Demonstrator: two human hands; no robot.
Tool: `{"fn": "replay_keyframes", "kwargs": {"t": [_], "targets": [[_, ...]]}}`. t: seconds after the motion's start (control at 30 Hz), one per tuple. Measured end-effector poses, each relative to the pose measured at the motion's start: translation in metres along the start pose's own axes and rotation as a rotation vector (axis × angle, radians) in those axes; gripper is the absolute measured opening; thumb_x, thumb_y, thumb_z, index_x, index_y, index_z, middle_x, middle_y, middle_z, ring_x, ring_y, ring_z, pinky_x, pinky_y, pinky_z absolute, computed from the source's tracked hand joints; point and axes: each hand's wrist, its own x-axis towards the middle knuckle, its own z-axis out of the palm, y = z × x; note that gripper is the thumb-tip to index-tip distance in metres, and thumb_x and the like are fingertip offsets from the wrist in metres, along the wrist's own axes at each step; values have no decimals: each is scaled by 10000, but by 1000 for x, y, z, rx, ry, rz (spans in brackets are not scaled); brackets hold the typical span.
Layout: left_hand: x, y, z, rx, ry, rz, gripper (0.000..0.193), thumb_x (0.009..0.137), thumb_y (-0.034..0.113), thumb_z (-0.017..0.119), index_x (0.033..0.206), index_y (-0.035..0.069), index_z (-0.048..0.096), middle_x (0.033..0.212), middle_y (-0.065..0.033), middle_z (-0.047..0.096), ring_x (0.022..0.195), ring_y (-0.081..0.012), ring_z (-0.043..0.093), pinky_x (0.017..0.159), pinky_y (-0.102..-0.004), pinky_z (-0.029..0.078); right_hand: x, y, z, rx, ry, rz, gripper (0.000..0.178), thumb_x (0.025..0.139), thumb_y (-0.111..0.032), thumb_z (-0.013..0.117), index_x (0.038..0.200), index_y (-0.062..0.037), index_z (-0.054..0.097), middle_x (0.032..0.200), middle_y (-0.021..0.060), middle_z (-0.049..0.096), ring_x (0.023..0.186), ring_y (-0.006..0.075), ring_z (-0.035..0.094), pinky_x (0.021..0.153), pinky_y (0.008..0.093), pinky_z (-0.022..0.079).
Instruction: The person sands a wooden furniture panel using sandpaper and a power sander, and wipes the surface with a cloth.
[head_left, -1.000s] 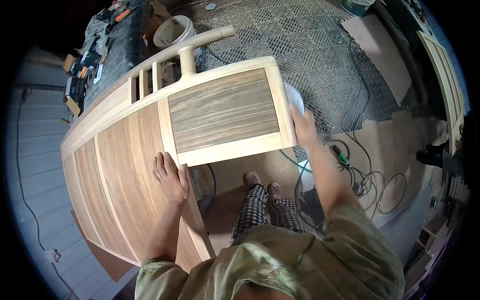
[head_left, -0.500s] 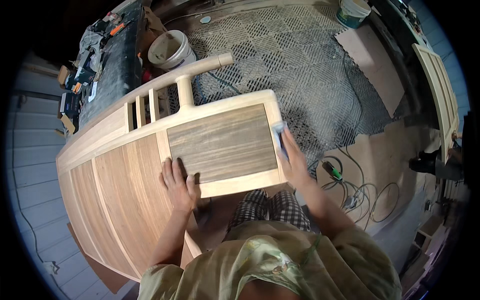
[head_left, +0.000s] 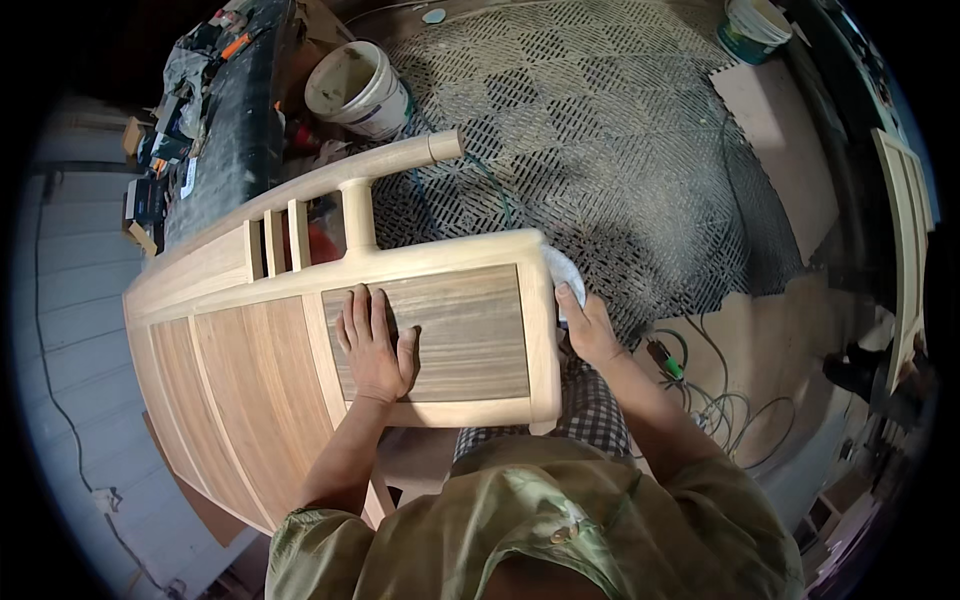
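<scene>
A large curved wooden furniture piece point(head_left: 269, 345) lies in front of me, with a pale frame, brown panels and a rail joined by short posts. My left hand point(head_left: 374, 352) rests flat on its dark striped panel point(head_left: 460, 350), fingers somewhat spread. Beyond the right end, my right hand point(head_left: 594, 328) grips a pale sanding disc point(head_left: 562, 270), thumb on its face. The disc sits against the outer edge of the end frame near the far corner. Part of it is hidden behind the frame and my fingers.
A white bucket point(head_left: 352, 90) stands past the rail, beside a dark workbench point(head_left: 235, 120) cluttered with tools. Perforated matting point(head_left: 600, 130) covers the floor. Looped cables point(head_left: 730, 410) lie to my right, near a slatted wooden panel point(head_left: 903, 240). Another bucket point(head_left: 752, 32) is at the far right.
My left hand has slid from the panel's corner farther onto the dark panel. My right hand has turned, and more of the disc's face shows. The whole view has shifted slightly.
</scene>
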Motion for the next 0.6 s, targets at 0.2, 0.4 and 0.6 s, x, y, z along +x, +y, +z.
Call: {"fn": "replay_keyframes", "kwargs": {"t": [0.2, 0.4, 0.6], "targets": [[5, 6, -1, 45, -50, -27, 701, 937, 409, 458, 1490, -1, 326, 1543, -247, 291, 1436, -424, 240, 1163, -550, 133, 89, -17, -13, -129, -210, 37, 413, 1013, -287, 493, 1223, 63, 558, 1167, 254, 635, 1131, 339, 612, 980, 378, 463], [0, 1, -1, 47, -35, -18, 709, 938, 422, 457, 1490, -3, 327, 1545, -255, 280, 1439, -432, 231, 1160, -569, 121, 25, -15, -19, -364, -140, -229, 403, 922, -66, 606, 1312, 22, 554, 1490, 159, 432, 1395, 332, 393, 1156, 420, 356], [7, 6, -3, 47, -73, -48, 710, 930, 418, 466, 1480, -10, 335, 1540, -257, 285, 1441, -438, 228, 1162, -569, 124, 84, -21, -4, -580, -206, -493, 416, 807, -70, 700, 1209, 0, 622, 1358, 147, 565, 1316, 283, 487, 1085, 391, 412]]}}
